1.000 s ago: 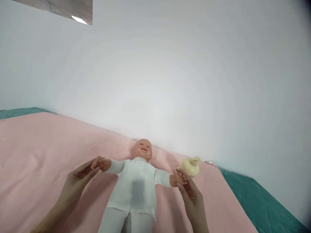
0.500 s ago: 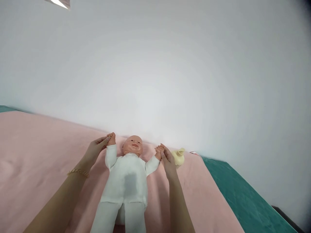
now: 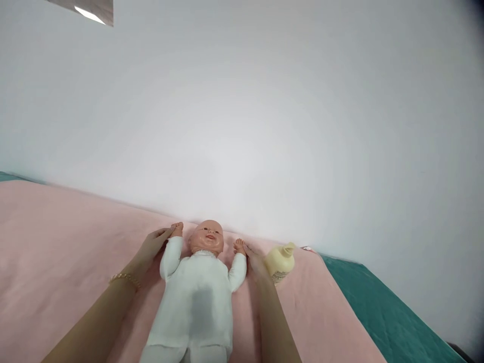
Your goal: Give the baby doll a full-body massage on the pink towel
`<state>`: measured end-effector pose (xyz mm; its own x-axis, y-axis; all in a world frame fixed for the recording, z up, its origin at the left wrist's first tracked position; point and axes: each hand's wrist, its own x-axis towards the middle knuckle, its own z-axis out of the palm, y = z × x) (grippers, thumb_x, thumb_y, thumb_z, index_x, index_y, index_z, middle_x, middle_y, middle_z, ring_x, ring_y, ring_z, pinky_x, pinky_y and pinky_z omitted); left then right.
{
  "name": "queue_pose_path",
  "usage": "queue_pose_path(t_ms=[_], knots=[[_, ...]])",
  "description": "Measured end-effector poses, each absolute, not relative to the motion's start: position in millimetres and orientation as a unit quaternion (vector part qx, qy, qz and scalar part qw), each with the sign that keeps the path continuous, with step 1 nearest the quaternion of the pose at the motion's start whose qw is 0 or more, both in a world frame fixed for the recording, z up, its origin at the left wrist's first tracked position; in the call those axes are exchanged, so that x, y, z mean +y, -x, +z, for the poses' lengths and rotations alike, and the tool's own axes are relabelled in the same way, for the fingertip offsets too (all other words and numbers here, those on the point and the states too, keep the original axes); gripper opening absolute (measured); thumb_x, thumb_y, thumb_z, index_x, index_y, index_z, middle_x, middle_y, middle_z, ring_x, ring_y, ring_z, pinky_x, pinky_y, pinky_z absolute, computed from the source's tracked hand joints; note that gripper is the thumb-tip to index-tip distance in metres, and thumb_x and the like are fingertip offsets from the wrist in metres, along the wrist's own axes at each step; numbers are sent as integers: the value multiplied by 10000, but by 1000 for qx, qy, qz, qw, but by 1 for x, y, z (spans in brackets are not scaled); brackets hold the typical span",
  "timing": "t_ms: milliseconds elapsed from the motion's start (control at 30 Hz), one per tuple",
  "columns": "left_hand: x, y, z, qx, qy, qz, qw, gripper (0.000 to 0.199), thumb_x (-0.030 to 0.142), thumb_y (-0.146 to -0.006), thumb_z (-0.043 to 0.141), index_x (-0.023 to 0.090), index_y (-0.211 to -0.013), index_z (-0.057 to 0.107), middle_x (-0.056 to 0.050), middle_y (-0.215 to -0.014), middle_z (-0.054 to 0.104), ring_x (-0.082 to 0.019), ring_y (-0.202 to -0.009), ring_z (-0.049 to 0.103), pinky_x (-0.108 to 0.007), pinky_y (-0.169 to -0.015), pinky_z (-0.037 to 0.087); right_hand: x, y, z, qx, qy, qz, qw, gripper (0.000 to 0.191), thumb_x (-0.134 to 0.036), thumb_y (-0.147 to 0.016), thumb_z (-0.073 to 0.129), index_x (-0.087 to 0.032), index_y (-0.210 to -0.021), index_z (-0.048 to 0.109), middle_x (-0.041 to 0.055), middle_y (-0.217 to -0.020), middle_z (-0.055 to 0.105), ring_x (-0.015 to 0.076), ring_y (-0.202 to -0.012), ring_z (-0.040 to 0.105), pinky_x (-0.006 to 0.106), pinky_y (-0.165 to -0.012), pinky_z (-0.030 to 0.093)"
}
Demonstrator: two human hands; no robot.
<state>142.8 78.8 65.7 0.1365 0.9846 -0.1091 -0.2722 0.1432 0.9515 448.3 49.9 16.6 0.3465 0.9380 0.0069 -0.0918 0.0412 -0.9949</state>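
Note:
A baby doll [image 3: 204,287] in white clothes lies on its back, its head toward the wall and both arms bent upward. A grey patch marks the front of its top. On the left, my left hand [image 3: 153,247] has its fingers closed on one doll hand, beside the doll's head. My right hand [image 3: 255,261] is at the other doll hand, thumb and fingers closed around its outer side. Just right of my right hand stands a pale yellow pump bottle [image 3: 280,262], partly covered by my wrist.
Under the doll is a pink sheet [image 3: 321,312], with green bedding [image 3: 385,297] showing to the right. A white wall [image 3: 242,126] rises right behind the doll's head. At the upper left hangs the corner of a brownish object [image 3: 100,11].
Both doll arms have moved, the right-side one swinging upward and closer to the head with my right hand. The view has shifted a little, and more of the bottle shows.

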Motion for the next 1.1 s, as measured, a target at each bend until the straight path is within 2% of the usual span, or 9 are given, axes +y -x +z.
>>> queue_pose_path(t_ms=[100,200,267,367,500,733,867,967,1100], knots=[[89,-139,69,442,-432,545,567,500,597,-620,832,181,-864,700,-74,-906,748,-243,-865,688,-296,-678,551,44,-448,27,-414,542,391,618,628,-709,-603,780,-194,-960,741,103,-1010,787,278,-915,730,440,-888,574],[89,-133,74,448,-455,567,520,531,560,-593,841,187,-954,730,-107,-1159,745,-306,-1142,650,-341,-912,551,32,-441,48,-450,530,348,628,584,-639,-697,775,-226,-1105,714,86,-1231,729,270,-1178,650,418,-1066,478],[83,-129,77,453,-468,575,495,562,552,-609,821,189,-1025,717,-116,-1200,734,-321,-1180,640,-379,-976,537,20,-432,62,-477,535,303,628,553,-600,-764,740,-234,-1174,683,87,-1294,698,266,-1224,621,414,-1092,453],[66,-121,81,471,-483,581,455,656,531,-625,798,193,-1173,670,-119,-1184,736,-326,-1170,648,-423,-1011,524,-2,-413,78,-522,568,203,604,500,-520,-852,658,-227,-1256,635,101,-1263,707,268,-1133,658,433,-1020,498],[34,-111,85,515,-490,588,386,664,506,-637,777,221,-1225,656,-101,-1126,742,-340,-1172,637,-482,-1045,486,-42,-391,91,-522,603,143,586,477,-428,-861,623,-222,-1291,625,104,-1231,715,266,-1079,686,427,-960,533],[-50,-98,67,644,-442,552,292,555,560,-699,675,277,-1176,656,-64,-1157,724,-346,-1168,642,-497,-982,517,-129,-367,69,-435,685,138,568,558,-494,-896,533,-187,-1358,597,122,-1409,621,313,-1291,600,469,-1059,498],[-89,-85,49,705,-438,462,313,536,552,-791,626,298,-1262,606,-58,-1202,713,-345,-1117,669,-446,-862,561,-165,-354,29,-413,719,148,539,554,-498,-910,516,-234,-1389,601,98,-1325,682,325,-1227,652,433,-969,569],[-99,-76,39,702,-531,343,327,392,438,-864,519,269,-1192,652,-65,-1068,749,-328,-937,711,-394,-719,553,-179,-344,9,-426,718,150,529,486,-520,-866,589,-277,-1274,693,84,-1212,736,351,-1199,666,446,-942,581],[-95,-67,31,692,-597,294,282,392,451,-861,465,238,-1068,722,-93,-1010,751,-346,-900,701,-402,-714,526,-183,-336,4,-459,713,175,501,523,-513,-905,540,-216,-1317,663,117,-1338,672,344,-1290,605,486,-1076,497]])
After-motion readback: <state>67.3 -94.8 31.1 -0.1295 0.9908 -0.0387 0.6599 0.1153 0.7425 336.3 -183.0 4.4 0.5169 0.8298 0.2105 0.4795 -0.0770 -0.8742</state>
